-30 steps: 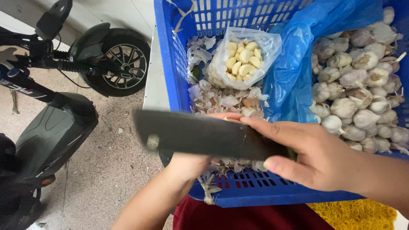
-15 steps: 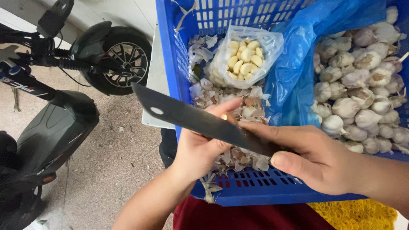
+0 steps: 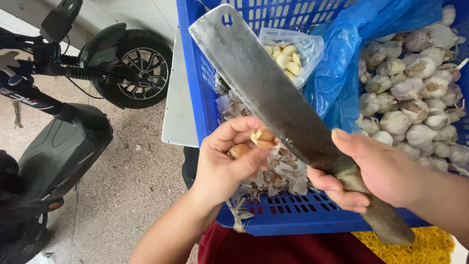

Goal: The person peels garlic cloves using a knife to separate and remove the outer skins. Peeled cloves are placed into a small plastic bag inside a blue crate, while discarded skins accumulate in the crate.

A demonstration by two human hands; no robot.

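My right hand (image 3: 376, 168) grips the handle of a large steel cleaver (image 3: 264, 88), whose blade points up and to the left over a blue plastic crate (image 3: 293, 215). My left hand (image 3: 227, 161) pinches garlic cloves (image 3: 261, 138) right against the blade's lower edge, above a heap of papery garlic skins (image 3: 281, 171). A clear bag of peeled cloves (image 3: 288, 54) lies behind the blade. Whole garlic bulbs (image 3: 415, 98) fill a blue plastic bag (image 3: 342, 73) on the right side of the crate.
A dark electric scooter (image 3: 68, 122) stands on the concrete floor to the left, its wheel (image 3: 141, 71) close to a grey metal sheet (image 3: 177, 98) beside the crate. A yellow mesh (image 3: 430, 247) shows under the crate at the bottom right.
The cleaver has swung from lying nearly flat across the crate front to pointing steeply up and left. My left hand now shows from under the blade, holding cloves.
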